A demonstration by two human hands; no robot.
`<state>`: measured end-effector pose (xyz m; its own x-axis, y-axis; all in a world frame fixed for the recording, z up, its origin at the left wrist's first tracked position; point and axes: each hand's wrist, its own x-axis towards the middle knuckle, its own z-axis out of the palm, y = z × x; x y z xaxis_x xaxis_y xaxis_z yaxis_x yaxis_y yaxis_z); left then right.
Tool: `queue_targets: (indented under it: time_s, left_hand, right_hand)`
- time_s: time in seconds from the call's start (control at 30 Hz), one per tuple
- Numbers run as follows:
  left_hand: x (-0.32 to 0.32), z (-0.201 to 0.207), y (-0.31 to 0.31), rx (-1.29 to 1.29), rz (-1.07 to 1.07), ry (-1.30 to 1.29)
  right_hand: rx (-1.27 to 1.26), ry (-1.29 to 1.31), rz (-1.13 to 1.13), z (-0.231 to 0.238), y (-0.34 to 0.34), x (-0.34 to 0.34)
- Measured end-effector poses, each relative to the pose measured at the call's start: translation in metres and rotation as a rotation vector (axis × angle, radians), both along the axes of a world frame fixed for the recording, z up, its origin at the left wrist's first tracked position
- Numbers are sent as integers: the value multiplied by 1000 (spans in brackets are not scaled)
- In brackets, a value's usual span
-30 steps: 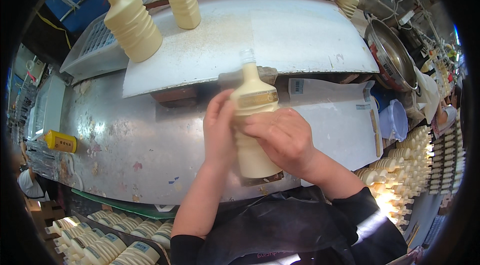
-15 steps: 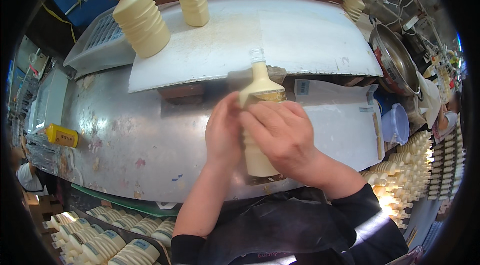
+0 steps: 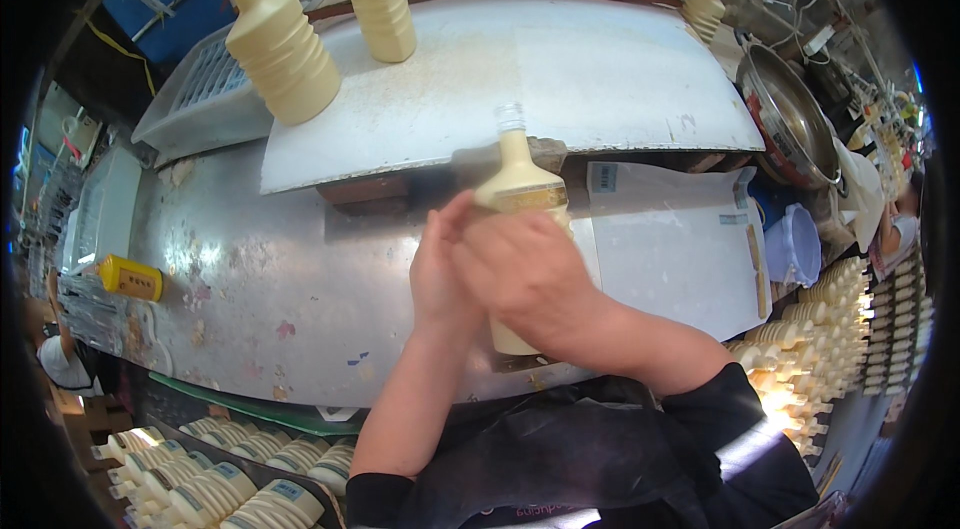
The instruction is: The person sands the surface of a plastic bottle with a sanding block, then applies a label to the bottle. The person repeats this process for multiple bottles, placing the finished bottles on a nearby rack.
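A cream-coloured bottle (image 3: 519, 167) with a clear threaded neck stands in front of me, leaning slightly, with a gold-toned label (image 3: 532, 199) on its shoulder. My left hand (image 3: 440, 264) cups its left side, fingers closed round it. Across the bottle's front lies my right hand (image 3: 525, 264), its fingers bent, pressed together against the surface and slightly blurred, reaching toward my left hand. Both hands cover the bottle's middle; its base shows below my right hand.
Two similar bottles, one nearer (image 3: 285, 59) and one farther (image 3: 380, 4), stand on a raised white board (image 3: 600, 59). At left on the metal table (image 3: 240, 299) lies a yellow container (image 3: 131, 278). A metal basin (image 3: 790, 114) and a lilac bucket (image 3: 793, 244) stand right. Many bottles (image 3: 205, 489) fill the lower corners.
My right hand has slid left and slightly down across the bottle's front, closer to my left hand, showing more of the label. The bottle's top has shifted slightly left.
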<state>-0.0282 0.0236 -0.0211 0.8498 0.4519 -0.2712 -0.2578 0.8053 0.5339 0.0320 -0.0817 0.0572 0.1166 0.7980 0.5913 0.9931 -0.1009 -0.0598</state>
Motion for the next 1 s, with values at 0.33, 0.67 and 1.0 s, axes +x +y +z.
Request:
queue_targets:
  time_s: [0.33,0.67,1.0]
  left_hand:
    - [-1,26,-8,531,57,166]
    - [25,22,-8,957,-89,428]
    - [27,6,-4,721,-130,266]
  right_hand:
    - [96,433,-371,23,-25,44]
    - [24,774,-537,6,-52,73]
    - [208,921,-497,-7,-25,85]
